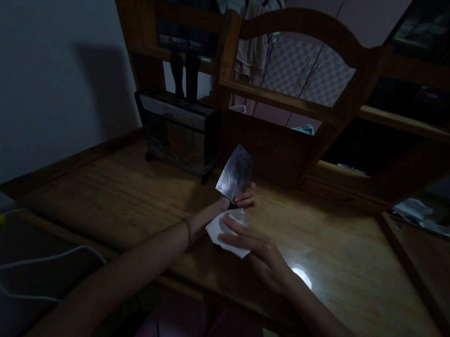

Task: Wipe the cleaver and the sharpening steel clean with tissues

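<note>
My left hand is closed round the handle of a cleaver, whose broad metal blade points up and away from me above the wooden desk. My right hand holds a crumpled white tissue just below the left hand, with its fingers stretched along the paper. Both hands meet over the middle of the desk. The cleaver's handle is mostly hidden inside my fist.
A dark knife block rack with knife handles sticking up stands at the back left against the wooden hutch. A white cable hangs off the desk's left side. A bright light spot reflects on the desk.
</note>
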### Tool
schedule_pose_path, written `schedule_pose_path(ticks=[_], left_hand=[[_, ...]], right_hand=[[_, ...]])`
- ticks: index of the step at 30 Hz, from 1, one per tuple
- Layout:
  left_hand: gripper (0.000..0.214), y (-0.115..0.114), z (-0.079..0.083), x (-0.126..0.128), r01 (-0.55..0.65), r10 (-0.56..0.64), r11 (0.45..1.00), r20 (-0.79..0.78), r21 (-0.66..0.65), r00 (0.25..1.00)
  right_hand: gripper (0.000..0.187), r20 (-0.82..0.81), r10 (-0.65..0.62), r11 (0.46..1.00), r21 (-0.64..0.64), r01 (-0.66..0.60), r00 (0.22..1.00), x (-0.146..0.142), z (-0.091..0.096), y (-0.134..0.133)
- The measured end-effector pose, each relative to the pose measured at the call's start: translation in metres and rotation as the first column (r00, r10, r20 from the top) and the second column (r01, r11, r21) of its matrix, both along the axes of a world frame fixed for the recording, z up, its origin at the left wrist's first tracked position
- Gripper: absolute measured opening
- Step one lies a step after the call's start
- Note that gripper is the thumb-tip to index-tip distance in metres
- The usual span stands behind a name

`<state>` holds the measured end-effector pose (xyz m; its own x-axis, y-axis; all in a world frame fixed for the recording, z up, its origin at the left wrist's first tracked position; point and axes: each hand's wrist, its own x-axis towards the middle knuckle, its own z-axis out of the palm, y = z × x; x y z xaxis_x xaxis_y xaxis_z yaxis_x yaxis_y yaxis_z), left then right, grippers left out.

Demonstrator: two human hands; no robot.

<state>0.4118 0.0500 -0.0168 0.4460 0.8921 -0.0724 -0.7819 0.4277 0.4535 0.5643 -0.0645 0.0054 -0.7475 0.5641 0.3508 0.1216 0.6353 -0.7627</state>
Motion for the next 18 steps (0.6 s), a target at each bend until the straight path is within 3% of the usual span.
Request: schedule_pose_path(ticks=[4,9,12,15,18], left_hand=[[0.026,0.001,0.0,-0.001,0.018,-0.017,0.999,0.022,-0.034,1.0],[0.028,0.0,-0.004,-0.002,0.027,-0.025,0.998,0.033,-0.05,0.999],[0.034,0.002,-0.006,-0.002,0.038,-0.036,0.998,0.028,-0.048,0.999],[0.04,0.006,-0.009,-0.002,0.048,-0.048,0.998,-0.001,-0.036,0.999],[0.043,0.008,-0.012,0.0,0.017,-0.018,1.0,-0.041,-0.022,0.999]], right_hand=[[0.039,-0.063,0.06,0.99,-0.123,-0.067,0.996,0.0,0.005,-0.002],[0.032,-0.156,-0.023,0.95,-0.312,-0.027,0.987,0.0,0.006,-0.003],[0.031,-0.245,-0.189,0.942,-0.319,0.105,0.951,0.002,0.003,-0.003],[0.032,-0.316,-0.388,0.917,-0.233,0.325,0.866,0.004,-0.001,-0.001],[0.033,-0.324,-0.484,0.874,-0.126,0.47,0.813,0.003,-0.005,0.003]])
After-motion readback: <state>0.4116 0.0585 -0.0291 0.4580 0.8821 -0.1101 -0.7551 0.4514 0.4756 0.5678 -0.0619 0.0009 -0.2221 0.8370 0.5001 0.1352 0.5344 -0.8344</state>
